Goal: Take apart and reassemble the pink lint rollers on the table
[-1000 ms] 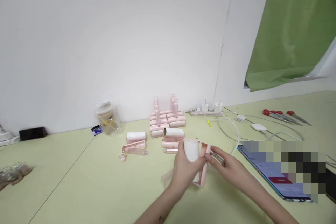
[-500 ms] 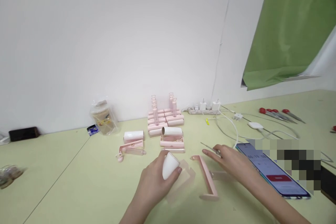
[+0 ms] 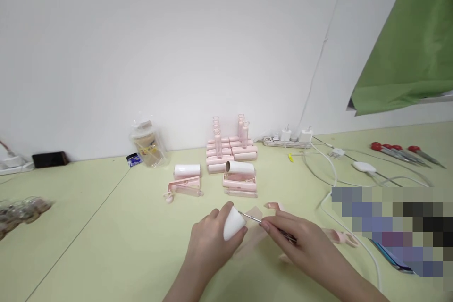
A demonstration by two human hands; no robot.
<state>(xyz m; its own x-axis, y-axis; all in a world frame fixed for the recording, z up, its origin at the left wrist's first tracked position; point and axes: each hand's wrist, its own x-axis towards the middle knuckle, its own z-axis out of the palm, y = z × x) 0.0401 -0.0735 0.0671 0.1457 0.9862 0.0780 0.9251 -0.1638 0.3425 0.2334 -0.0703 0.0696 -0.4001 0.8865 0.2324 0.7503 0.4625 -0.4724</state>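
My left hand is wrapped round a white roll, tilted, with one end facing right. Between the fingers of my right hand is a slim metal pointed tool, its tip at the roll's right end. Whether the tip touches the roll I cannot tell. A pink holder frame lies mostly hidden behind my right hand. Past that hand, a clear pink tube with a looped end rests on the table. A translucent pinkish sheet lies below the roll.
Pink roller cases and upright tubes stand by the wall. Another white roll lies left of them. A power strip, white cables and red-ended tools occupy the right. A bagged cup stands at left.
My right hand has moved left, bringing the metal tool up to the end of the white roll. It now covers much of the pink frame. The view has shifted a little.
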